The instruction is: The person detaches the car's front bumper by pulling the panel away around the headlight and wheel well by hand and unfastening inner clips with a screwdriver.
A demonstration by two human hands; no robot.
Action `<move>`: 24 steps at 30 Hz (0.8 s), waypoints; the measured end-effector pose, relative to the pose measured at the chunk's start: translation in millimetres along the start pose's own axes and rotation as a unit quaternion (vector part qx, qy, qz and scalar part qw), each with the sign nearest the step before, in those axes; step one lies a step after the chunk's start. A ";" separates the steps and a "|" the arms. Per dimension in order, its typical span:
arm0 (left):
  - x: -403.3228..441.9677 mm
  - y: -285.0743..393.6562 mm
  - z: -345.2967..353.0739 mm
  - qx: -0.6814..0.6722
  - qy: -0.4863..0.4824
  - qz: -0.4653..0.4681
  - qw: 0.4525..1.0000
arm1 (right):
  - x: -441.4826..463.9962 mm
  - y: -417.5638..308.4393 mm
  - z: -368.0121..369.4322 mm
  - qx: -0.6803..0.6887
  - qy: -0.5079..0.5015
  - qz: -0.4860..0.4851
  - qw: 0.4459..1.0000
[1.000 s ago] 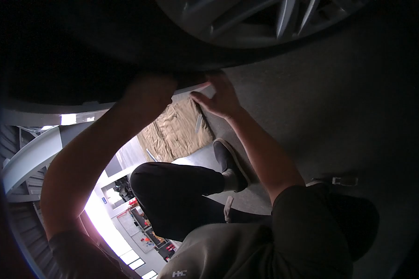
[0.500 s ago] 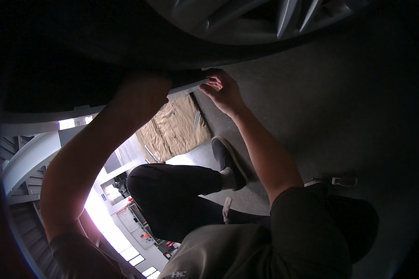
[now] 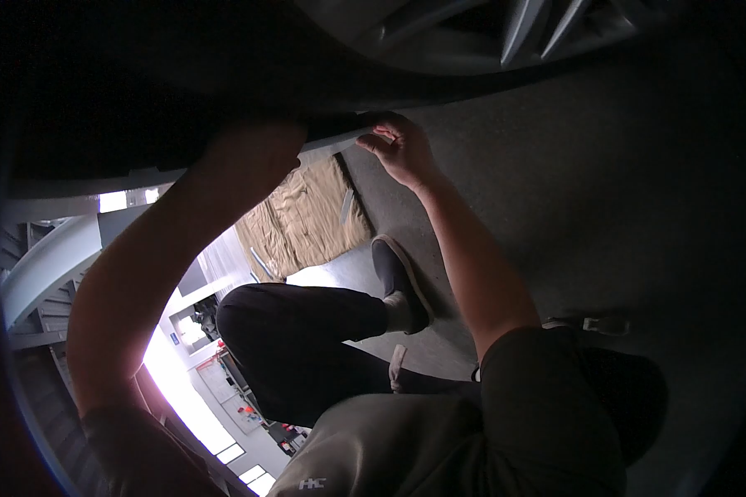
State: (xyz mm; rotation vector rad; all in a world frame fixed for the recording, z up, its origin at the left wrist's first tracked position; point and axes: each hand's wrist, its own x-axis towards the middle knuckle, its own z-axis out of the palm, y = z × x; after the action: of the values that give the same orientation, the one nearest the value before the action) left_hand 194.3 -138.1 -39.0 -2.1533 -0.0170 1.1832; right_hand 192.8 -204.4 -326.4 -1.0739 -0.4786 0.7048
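Observation:
A dark tyre and a silver spoked wheel [image 3: 522, 29] hang close overhead. Beside the tyre runs the pale lower edge of a car body panel [image 3: 336, 144]. My right hand [image 3: 406, 156] is at the end of this edge, its fingers curled over it and the thumb on the near side. Further left, my left hand [image 3: 261, 153] reaches up into the deep shadow by the panel. Its fingers are lost in the dark, so what they touch is hidden.
A tan quilted pad [image 3: 315, 215] lies on the grey floor [image 3: 522, 199]. Near my right elbow is a tool with a pale handle [image 3: 605, 325], perhaps a screwdriver. My bent knee [image 3: 253, 319] and shoe [image 3: 402, 277] are below the hands. Shelving and bright windows stand behind.
The whole view has shifted slightly, with the pad and my legs a little higher and further left. Both hands stay at nearly the same places along the panel.

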 end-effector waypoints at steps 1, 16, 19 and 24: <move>2.4 0.6 0.1 -0.029 -0.028 -0.017 0.999 | 0.8 -1.3 -1.0 0.030 -0.021 0.037 0.999; 6.2 -5.7 35.3 -0.045 0.067 0.004 0.997 | -19.0 36.5 69.3 0.558 0.022 0.110 0.822; 10.7 -8.6 34.6 -0.054 0.042 0.007 0.998 | -20.7 29.7 75.5 0.572 0.025 0.088 0.815; 31.9 3.1 24.0 0.022 -0.008 0.018 1.000 | -20.5 37.5 85.8 0.587 0.046 0.063 0.806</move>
State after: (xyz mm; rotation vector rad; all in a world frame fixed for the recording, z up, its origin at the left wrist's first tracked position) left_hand 194.1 -117.2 -73.2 -2.1137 0.0403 1.2104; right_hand 110.9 -154.6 -325.7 0.0531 0.1651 0.8638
